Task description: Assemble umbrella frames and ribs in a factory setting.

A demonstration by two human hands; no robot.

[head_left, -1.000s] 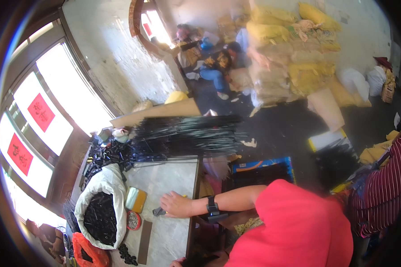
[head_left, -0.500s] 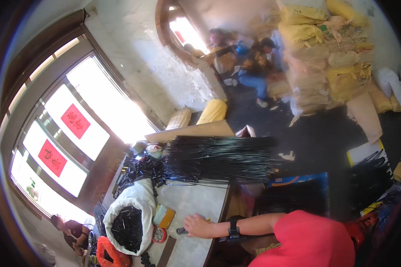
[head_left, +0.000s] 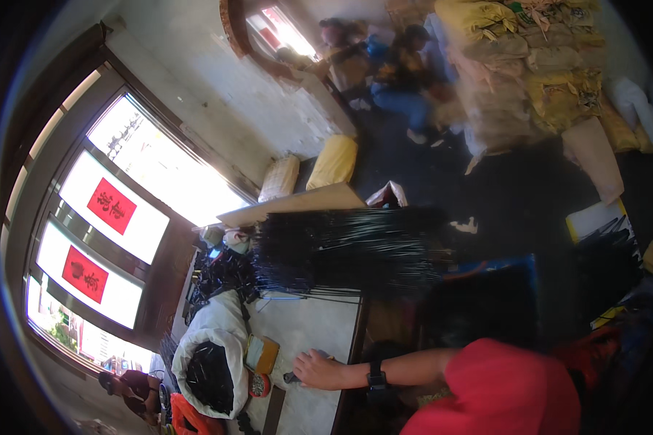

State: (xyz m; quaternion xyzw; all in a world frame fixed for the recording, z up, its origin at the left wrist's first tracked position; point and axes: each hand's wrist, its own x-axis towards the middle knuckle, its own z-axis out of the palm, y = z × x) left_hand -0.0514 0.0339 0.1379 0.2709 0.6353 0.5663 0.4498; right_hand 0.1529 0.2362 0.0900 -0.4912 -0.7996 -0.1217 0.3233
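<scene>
Your right hand (head_left: 319, 370) rests palm down at the grey table (head_left: 301, 413), fingers bent and close together over a small dark piece (head_left: 290, 378) poking out past them; whether they grip it, I cannot tell. Your left hand is out of view. Near the dark piece stand a red tub (head_left: 259, 385) and a yellow box (head_left: 267, 359), then a white sack (head_left: 228, 322) of black parts (head_left: 210, 377), with long black rods (head_left: 348, 250) beyond
</scene>
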